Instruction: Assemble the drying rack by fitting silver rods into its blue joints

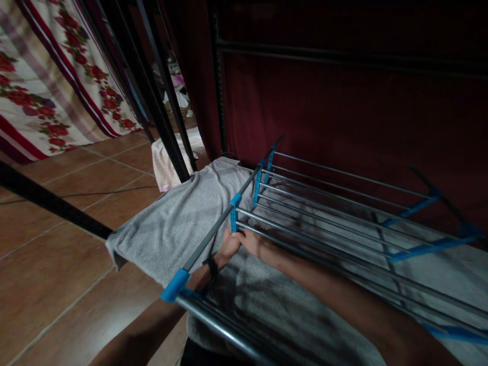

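A rack of metal tubes (pixel 312 192) with blue plastic joints lies across a grey towel. My left hand (pixel 230 245) reaches under the rack's grey side pole (pixel 215 229), a dark band on its wrist. It is closed at the lower end of a blue plastic bracket (pixel 234 219) hanging from that pole. My right hand (pixel 248 239) comes in from the other side and closes on the same bracket, beside the end of a tube. The two hands touch, and their fingers are partly hidden. Nearer to me is a blue corner joint (pixel 176 285) on the pole.
The grey towel (pixel 168 229) drapes over the surface beneath the rack. Black metal posts (pixel 152 91) stand at the left, and a dark red cloth (pixel 324 112) hangs behind. Beyond are a tiled floor (pixel 57 254), a cable, a striped cloth (pixel 163 162) and a flowered curtain (pixel 76 66).
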Tool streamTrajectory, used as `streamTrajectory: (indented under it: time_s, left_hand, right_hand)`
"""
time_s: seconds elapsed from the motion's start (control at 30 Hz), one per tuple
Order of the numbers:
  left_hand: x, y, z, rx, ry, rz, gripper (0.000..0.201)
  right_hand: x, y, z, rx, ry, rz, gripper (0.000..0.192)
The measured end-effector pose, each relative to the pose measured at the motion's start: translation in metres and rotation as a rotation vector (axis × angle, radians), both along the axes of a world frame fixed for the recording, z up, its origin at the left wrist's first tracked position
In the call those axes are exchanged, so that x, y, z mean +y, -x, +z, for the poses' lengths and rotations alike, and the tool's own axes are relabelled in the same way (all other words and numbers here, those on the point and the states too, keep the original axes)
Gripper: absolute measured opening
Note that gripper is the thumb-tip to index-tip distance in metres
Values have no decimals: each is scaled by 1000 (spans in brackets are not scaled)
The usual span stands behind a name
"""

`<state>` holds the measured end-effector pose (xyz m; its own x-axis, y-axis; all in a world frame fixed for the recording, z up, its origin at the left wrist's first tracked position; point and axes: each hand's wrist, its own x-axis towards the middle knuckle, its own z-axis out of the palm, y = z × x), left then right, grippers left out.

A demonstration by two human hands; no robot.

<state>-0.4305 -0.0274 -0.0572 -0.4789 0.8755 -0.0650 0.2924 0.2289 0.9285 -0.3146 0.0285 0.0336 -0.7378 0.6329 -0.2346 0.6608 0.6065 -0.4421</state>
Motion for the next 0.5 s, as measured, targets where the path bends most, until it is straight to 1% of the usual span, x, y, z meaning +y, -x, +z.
streamTrajectory:
  time_s: [0.13,0.27,0.37,0.5]
  left_hand:
    - [0,-1,-2,-20,-23,0,23]
    - [-3,-3,2,-30,-41,-8,26]
    - [-3,-5,5,-31,-34,-8,31]
    - [-1,-5,3,-26,-74,-22,29]
  right_hand:
    - [1,-2,6,7,-14,3,49]
    - [0,-6,11,26,-37,-4,47]
    - [0,-8,12,34,-37,2,46]
    - [2,-7,11,32,-20,2,45]
